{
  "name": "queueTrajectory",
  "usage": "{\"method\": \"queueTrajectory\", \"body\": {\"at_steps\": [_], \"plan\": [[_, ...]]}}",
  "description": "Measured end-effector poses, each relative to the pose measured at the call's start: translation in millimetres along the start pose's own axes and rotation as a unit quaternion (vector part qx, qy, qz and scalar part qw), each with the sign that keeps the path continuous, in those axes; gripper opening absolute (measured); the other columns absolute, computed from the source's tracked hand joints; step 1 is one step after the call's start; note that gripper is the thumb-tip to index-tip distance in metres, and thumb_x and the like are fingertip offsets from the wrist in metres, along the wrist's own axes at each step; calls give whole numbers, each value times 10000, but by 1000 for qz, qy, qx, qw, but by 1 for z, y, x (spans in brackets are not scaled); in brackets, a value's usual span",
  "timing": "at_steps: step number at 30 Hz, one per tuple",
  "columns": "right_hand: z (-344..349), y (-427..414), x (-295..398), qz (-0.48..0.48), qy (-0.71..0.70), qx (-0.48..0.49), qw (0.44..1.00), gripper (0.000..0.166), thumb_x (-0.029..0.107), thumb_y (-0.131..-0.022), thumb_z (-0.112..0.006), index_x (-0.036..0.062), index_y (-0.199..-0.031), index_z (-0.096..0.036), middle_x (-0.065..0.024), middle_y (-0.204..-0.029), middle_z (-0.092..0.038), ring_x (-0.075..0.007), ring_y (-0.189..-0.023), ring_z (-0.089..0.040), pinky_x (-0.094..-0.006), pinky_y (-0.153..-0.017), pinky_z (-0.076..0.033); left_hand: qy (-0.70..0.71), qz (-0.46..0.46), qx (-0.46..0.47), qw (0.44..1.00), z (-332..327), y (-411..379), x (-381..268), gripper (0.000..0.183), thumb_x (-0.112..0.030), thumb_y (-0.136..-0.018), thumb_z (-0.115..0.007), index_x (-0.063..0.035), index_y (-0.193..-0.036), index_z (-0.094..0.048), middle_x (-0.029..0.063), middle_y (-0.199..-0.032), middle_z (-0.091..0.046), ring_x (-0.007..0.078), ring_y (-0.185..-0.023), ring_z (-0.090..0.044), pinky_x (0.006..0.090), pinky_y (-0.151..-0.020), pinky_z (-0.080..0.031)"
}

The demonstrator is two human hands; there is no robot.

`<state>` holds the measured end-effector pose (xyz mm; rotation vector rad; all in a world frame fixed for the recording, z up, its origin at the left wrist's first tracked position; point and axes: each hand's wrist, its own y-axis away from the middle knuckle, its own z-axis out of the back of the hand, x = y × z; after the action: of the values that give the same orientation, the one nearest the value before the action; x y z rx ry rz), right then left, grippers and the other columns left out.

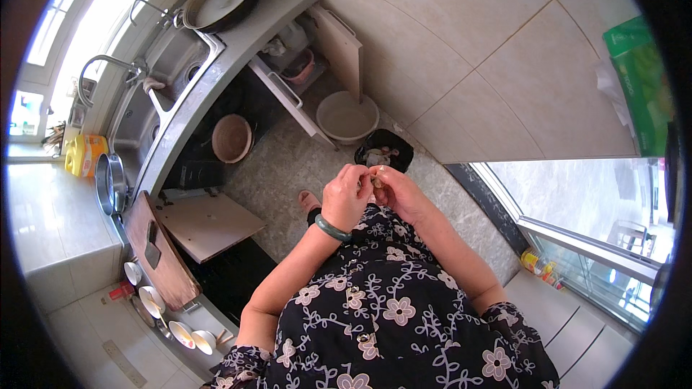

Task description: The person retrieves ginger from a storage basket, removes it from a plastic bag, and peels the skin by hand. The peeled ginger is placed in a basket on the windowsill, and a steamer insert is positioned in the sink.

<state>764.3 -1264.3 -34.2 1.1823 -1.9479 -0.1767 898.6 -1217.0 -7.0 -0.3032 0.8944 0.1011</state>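
Observation:
My left hand (347,194), with a green bangle (332,228) at its wrist, and my right hand (399,193) meet in front of my body. Their fingertips pinch a small brownish item (377,182) between them; it is mostly hidden, and its kind cannot be told. Just beyond the hands, a bin with a black liner (403,152) stands on the floor and holds some scraps. Behind it is a pale round basin (347,117), beside an open cabinet door.
Open cabinet doors (211,222) jut out under the counter on the left. A brown basket (232,139) stands on the floor. On the counter are a double sink (178,65), a large pan (224,2), a wooden cutting board with a cleaver (162,259) and several bowls (181,334).

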Motion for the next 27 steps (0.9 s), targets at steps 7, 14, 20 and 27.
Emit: {"method": "queueTrajectory", "body": {"at_steps": [7, 14, 20, 27], "plan": [[5, 4, -9, -29, 17, 71, 997, 201, 270, -842, -466, 77, -886, -503, 19, -659, -435, -87, -569, -410, -217, -523, -341, 23, 44, -72, 996, 5, 0, 6, 119, -5, -708, -573, -47, -804, -517, 121, -740, -552, 286, -614, -561, 329, -540, -454], [9, 21, -9, -52, -91, 53, 993, 193, 258, -850, -446, 97, -941, -499, -3, -714, -494, -107, -608, -450, -227, -569, -380, 57, 120, -57, 990, 3, 2, 22, 77, -38, -770, -570, 7, -817, -527, 89, -679, -552, 139, -575, -522, 242, -544, -427], [10, 18, -10, -26, -133, -25, 991, 167, 246, -859, -462, 125, -966, -507, -12, -808, -553, -95, -660, -489, -243, -639, -435, 172, 180, 63, 966, -8, 3, 17, 68, -47, -796, -556, 8, -836, -556, 45, -699, -556, 88, -619, -507, 224, -560, -420], [23, 6, -19, -29, -111, -54, 992, 194, 264, -850, -496, 140, -999, -508, 16, -862, -553, -85, -724, -507, -234, -649, -426, 176, 123, 67, 975, -22, 14, 37, 211, -137, -814, -547, -17, -982, -591, 98, -814, -601, 160, -716, -568, 257, -623, -451]]}}
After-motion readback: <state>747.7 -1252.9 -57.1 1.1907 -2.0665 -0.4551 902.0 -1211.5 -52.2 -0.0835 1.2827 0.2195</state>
